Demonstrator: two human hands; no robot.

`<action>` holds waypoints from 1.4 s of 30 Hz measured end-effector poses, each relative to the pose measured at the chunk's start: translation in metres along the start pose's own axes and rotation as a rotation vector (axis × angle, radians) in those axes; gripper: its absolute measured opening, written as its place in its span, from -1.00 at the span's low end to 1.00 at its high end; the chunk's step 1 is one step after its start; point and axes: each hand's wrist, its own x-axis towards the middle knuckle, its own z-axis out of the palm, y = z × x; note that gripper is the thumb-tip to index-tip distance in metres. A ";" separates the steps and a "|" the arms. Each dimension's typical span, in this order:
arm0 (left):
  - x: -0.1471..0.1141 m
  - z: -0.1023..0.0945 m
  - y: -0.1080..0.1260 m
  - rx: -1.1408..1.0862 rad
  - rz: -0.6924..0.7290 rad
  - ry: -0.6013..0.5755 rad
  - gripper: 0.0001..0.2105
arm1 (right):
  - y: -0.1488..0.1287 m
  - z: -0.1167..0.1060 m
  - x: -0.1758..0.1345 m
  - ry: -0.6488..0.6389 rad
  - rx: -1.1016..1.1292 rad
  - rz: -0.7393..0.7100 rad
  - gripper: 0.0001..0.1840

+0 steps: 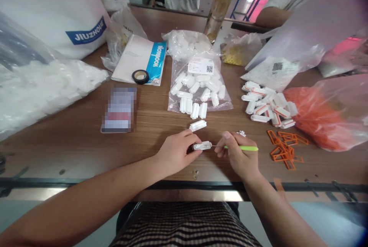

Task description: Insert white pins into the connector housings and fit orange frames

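My left hand is closed on a small white plastic connector housing, which has rows of small holes along its side. In my right hand is a thin pick tool with a lime-green handle, its fine metal tip at the right end of the housing. Just beyond my left fingers lies another white housing, and several more stand behind it. A few tiny white pieces lie by my right knuckles.
Orange rectangular frames lie right, before a bag of orange parts. A pile of white housings with orange strips sits behind. A clear bag of housings, notebook, black tape roll, phone and bottle are around.
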 end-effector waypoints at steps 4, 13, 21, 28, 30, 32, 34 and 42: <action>0.000 0.000 0.000 -0.003 -0.002 -0.001 -0.92 | 0.001 0.000 0.002 0.052 0.013 0.021 -0.52; 0.001 -0.001 0.000 -0.012 -0.010 -0.003 -0.92 | 0.001 0.003 0.001 0.064 -0.008 0.010 -0.51; 0.000 0.000 -0.001 -0.017 -0.002 0.001 -0.93 | 0.002 0.007 0.002 0.028 -0.008 0.021 -0.52; 0.001 0.000 0.000 -0.013 -0.021 0.002 -0.93 | 0.003 0.007 0.003 0.011 -0.069 -0.004 -0.53; 0.001 0.000 0.001 -0.015 -0.023 -0.001 -0.94 | 0.000 0.008 0.003 0.002 -0.129 -0.051 -0.54; 0.001 0.000 0.001 -0.017 -0.028 -0.003 -0.93 | -0.003 0.009 0.001 -0.007 -0.225 -0.119 -0.57; 0.001 0.000 0.000 -0.014 -0.033 -0.006 -0.93 | -0.006 0.010 -0.001 -0.018 -0.318 -0.190 -0.60; 0.000 -0.001 0.000 -0.014 -0.012 -0.003 -0.93 | -0.001 0.006 -0.003 0.038 -0.094 -0.138 -0.54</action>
